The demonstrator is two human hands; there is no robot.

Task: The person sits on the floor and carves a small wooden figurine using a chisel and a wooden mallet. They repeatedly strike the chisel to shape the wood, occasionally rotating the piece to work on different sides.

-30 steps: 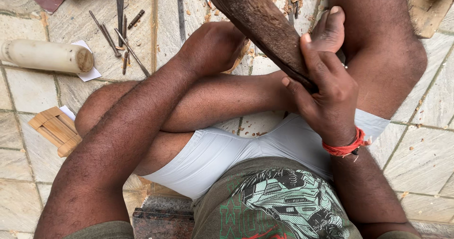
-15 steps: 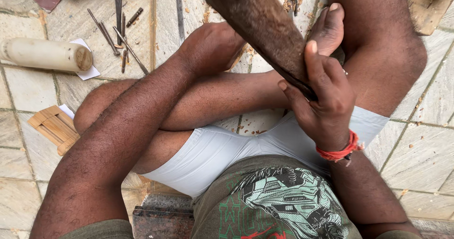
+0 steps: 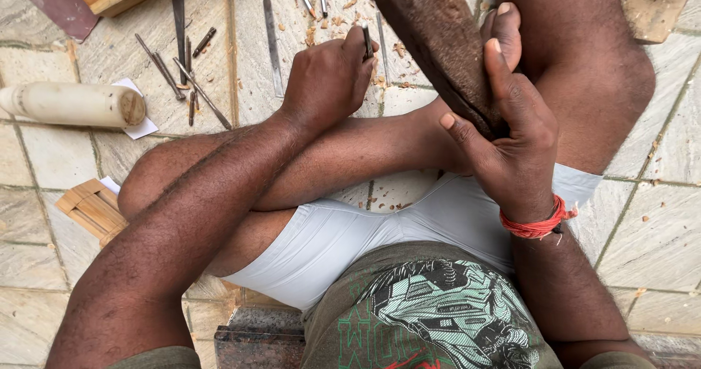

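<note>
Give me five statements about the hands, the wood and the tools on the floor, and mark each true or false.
1. The right hand grips the dark block of wood. True.
2. The left hand is empty. False: it holds a thin metal tool.
3. A pale wooden mallet lies on the tiled floor. True.
4. The red thread band is on the left wrist. False: it is on the right wrist.
5. The loose chisels lie on the person's lap. False: they lie on the floor, beyond the knee.
</note>
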